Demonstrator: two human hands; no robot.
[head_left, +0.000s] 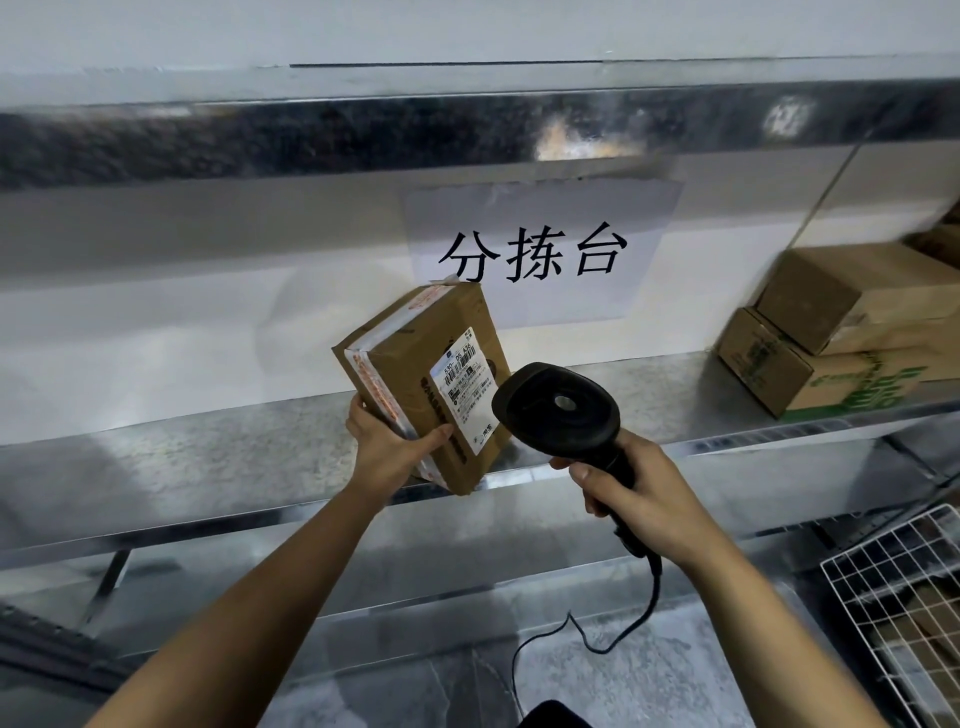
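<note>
The print on the label (464, 387) was too small to read, and the fingers of the left hand (387, 449) were hidden behind the parcel (415, 364), only the thumb showing. That hand gripped the tilted parcel at its 7 o'clock corner, above the counter (182, 467). At the parcel's 4 o'clock, the right hand (641, 501) clasped the scanner (558, 410), whose cable (644, 608) ran off at 6 o'clock.
</note>
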